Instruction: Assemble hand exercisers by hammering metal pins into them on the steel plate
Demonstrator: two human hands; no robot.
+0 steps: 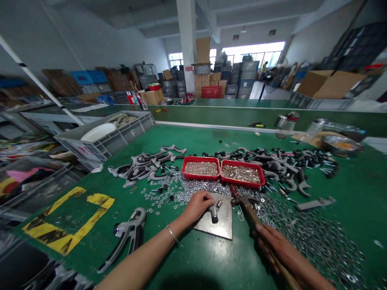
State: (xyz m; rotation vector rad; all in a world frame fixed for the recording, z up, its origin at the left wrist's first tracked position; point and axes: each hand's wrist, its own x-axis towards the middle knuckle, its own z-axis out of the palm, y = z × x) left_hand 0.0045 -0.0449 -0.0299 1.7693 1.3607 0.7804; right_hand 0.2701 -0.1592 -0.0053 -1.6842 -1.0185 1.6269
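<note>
My left hand point(198, 206) grips a small grey metal fitting point(214, 211) with a black end, pressing it onto a flat steel plate point(220, 225). My right hand point(270, 246) is closed around the wooden handle of a hammer point(250, 213), whose metal head hangs just right of the fitting. Loose silver washers point(314, 237) lie in a wide spread under and beside the hammer. Directly ahead of my hands stand two red trays point(201, 162) point(242, 164) of small silver fasteners. A finished grey and black hand grip tool point(127, 237) lies left of my left forearm.
The green workbench point(341, 209) holds heaps of grey and black tool parts point(284, 169) on both sides of the trays. A grey crate point(104, 141) stands at the far left, beside yellow and black floor tape point(68, 219). Stacked boxes and crates fill the room behind.
</note>
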